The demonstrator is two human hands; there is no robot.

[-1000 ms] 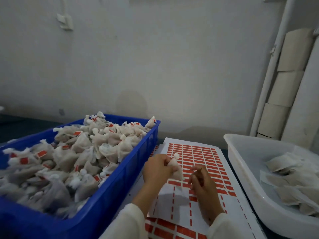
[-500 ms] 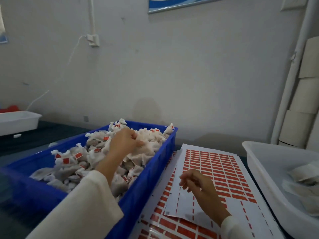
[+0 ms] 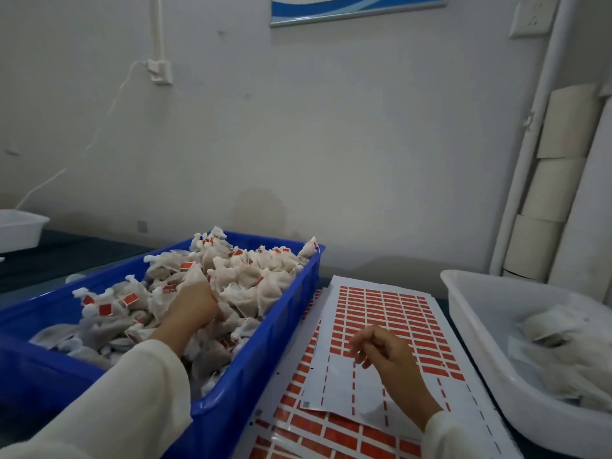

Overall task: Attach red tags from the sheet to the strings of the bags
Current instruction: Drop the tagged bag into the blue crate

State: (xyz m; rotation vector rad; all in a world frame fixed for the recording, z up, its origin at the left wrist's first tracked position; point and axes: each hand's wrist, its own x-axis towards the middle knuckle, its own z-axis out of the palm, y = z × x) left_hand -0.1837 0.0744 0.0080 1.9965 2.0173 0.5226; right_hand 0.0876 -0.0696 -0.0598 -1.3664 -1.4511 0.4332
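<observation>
Head view: the left hand (image 3: 195, 304) is sunk among the tagged bags (image 3: 238, 276) in the blue crate (image 3: 231, 402), its grip hidden. The right hand (image 3: 385, 354) is held loosely curled, empty, above the sheet (image 3: 381, 313) of red tags on the counter

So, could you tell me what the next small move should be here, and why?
Probably draw the left hand out of the blue crate and reach to the white tub for an untagged bag. The crate's bags already show red tags, and the right hand hovers over the tag sheet with loosely curled fingers, holding nothing visible.
</observation>
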